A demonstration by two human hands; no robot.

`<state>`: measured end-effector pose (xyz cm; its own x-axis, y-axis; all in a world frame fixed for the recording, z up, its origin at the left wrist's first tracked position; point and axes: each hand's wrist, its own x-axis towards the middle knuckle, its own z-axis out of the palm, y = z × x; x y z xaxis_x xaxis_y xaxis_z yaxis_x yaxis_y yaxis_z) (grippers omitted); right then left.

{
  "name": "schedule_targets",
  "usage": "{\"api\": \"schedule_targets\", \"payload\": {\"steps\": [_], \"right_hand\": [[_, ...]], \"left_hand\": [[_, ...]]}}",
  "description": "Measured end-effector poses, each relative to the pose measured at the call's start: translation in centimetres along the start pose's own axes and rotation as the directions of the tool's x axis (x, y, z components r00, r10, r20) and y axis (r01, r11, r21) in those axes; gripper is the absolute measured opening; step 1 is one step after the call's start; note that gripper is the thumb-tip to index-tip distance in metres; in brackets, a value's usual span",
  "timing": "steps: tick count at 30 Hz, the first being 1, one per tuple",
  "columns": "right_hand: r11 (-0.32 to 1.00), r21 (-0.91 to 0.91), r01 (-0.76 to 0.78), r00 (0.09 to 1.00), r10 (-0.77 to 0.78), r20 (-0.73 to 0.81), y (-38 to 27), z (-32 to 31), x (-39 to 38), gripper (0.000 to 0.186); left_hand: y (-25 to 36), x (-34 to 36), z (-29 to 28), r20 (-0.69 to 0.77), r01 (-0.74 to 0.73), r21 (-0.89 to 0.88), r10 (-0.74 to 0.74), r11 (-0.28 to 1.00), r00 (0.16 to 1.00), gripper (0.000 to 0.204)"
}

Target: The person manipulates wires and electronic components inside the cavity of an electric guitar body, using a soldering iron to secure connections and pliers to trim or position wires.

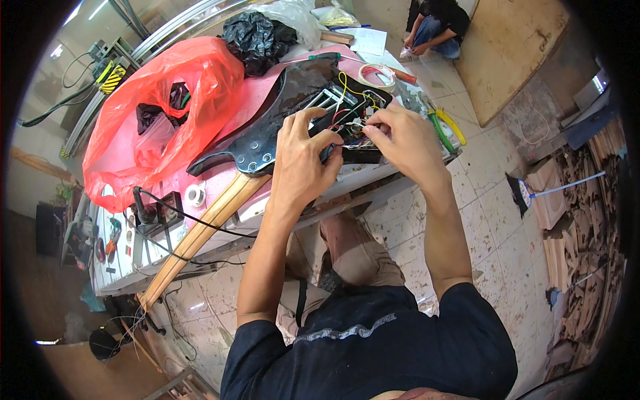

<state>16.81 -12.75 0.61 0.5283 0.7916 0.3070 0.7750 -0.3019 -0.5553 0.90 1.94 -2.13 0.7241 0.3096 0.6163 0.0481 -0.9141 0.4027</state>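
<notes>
A dark electric guitar body (293,93) lies back up on the bench, its pale wooden neck (207,240) reaching past the near edge at left. Its cavity is open, with yellow wires (345,83), red wires and metal springs showing. Over the near side of the cavity, my left hand (301,157) is closed, thumb against the fingers; a bit of something dark blue shows under it, mostly hidden. Opposite it, my right hand (403,137) pinches a thin white wire (358,125) between thumb and forefinger above the wiring.
A red plastic bag (213,73) and a black bag (257,40) lie beyond the guitar. Tape (377,75), yellow-green handled pliers (450,127) and a soldering iron (143,208) with its cord lie around it. A person (440,27) crouches at the far right.
</notes>
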Motion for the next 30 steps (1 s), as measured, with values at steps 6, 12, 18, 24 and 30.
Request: {"api": "schedule_targets", "payload": {"steps": [6,12,18,24,30], "right_hand": [[0.993,-0.106,0.061,0.997,-0.065,-0.032,0.8,1.7,1.0,0.018],[0.998,0.065,0.011,0.998,-0.008,-0.056,0.9,1.8,0.7,0.016],[0.984,0.172,0.053,0.976,-0.015,-0.218,2.6,0.6,0.9,0.015],[0.993,0.091,0.081,0.988,-0.068,-0.139,2.2,0.1,0.9,0.018],[0.996,0.035,0.085,0.993,-0.082,-0.083,2.4,0.7,1.6,0.016]], "left_hand": [[0.1,0.0,-0.1,-0.010,0.001,0.009,-0.001,1.000,1.000,0.017],[0.1,-0.1,-0.1,-0.014,0.007,0.006,-0.006,1.000,1.000,0.017],[0.1,-0.1,-0.1,-0.006,0.008,0.009,-0.008,1.000,1.000,0.017],[-0.1,-0.2,0.1,-0.009,-0.005,-0.012,0.005,1.000,1.000,0.017],[-0.1,-0.1,0.0,-0.009,-0.007,-0.019,0.006,1.000,1.000,0.018]]}}
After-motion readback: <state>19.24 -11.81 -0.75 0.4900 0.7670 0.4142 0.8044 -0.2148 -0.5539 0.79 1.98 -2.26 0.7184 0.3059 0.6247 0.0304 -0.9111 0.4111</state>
